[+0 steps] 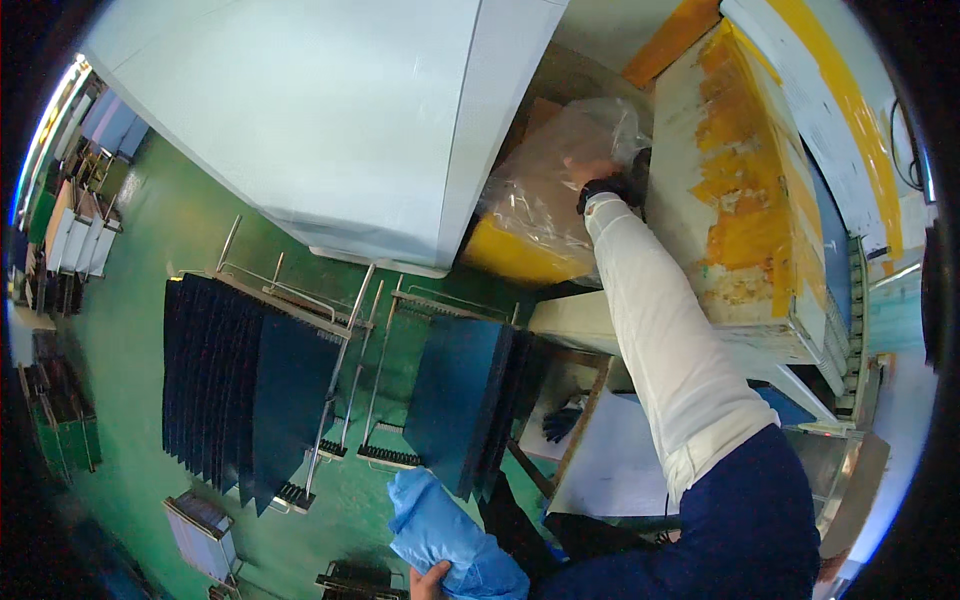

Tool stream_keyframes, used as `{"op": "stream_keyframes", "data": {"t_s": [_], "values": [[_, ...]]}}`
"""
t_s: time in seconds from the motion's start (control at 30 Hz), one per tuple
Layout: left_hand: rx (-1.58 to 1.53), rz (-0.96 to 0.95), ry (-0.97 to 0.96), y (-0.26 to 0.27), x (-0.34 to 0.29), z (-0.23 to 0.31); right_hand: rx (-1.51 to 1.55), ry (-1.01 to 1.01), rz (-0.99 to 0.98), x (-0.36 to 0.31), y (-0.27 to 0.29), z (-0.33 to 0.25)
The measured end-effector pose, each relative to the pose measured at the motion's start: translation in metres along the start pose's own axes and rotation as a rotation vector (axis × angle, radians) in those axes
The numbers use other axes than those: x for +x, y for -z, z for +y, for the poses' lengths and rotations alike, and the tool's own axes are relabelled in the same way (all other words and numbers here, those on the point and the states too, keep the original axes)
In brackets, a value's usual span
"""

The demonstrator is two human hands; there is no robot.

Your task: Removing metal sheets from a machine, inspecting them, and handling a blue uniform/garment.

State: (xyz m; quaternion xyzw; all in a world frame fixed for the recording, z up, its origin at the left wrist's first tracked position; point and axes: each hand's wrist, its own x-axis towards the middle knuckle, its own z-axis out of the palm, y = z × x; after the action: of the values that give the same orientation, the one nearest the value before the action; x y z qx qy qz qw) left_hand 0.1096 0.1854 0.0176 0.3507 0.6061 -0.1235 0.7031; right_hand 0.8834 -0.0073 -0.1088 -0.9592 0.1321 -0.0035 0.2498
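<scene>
Near the lower edge, my bare left hand (430, 581) is closed on a crumpled blue cloth-like bundle (440, 535). My right arm, in a white sleeve cover over a dark blue sleeve, stretches up and away. At its end my right hand (608, 182), with something black around it, is at a clear plastic bag (545, 185). Its fingers are mostly hidden by the plastic and shadow, so their grip is unclear. The bag lies on a yellow and brown box (525, 252), between a large white cabinet and a worn machine housing.
The white cabinet (340, 120) fills the upper left. The machine housing (725, 190), patched with yellow tape, stands close to my right arm. Metal racks hold dark blue panels (295, 385) and more panels (455, 375) on the green floor (130, 370). A dark glove (562, 422) lies under the machine.
</scene>
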Motion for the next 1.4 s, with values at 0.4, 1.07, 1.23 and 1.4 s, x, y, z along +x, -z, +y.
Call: {"op": "stream_keyframes", "data": {"t_s": [0.4, 1.07, 1.23, 1.4], "values": [[-0.022, -0.022, -0.023, -0.005, -0.001, -0.002, -0.174, 0.005, 0.33, -0.032, 0.005, -0.026], [0.074, -0.204, 0.122, -0.039, 0.03, 0.02, -0.343, 0.352, -0.065, 0.057, 0.029, 0.089], [-0.198, -0.112, -0.052, -0.011, 0.005, 0.004, -0.314, 0.491, 0.075, -0.169, -0.001, -0.056], [-0.295, -0.233, -0.215, -0.052, -0.019, 0.04, 0.566, 0.539, 0.223, -0.292, 0.017, -0.064]]}}
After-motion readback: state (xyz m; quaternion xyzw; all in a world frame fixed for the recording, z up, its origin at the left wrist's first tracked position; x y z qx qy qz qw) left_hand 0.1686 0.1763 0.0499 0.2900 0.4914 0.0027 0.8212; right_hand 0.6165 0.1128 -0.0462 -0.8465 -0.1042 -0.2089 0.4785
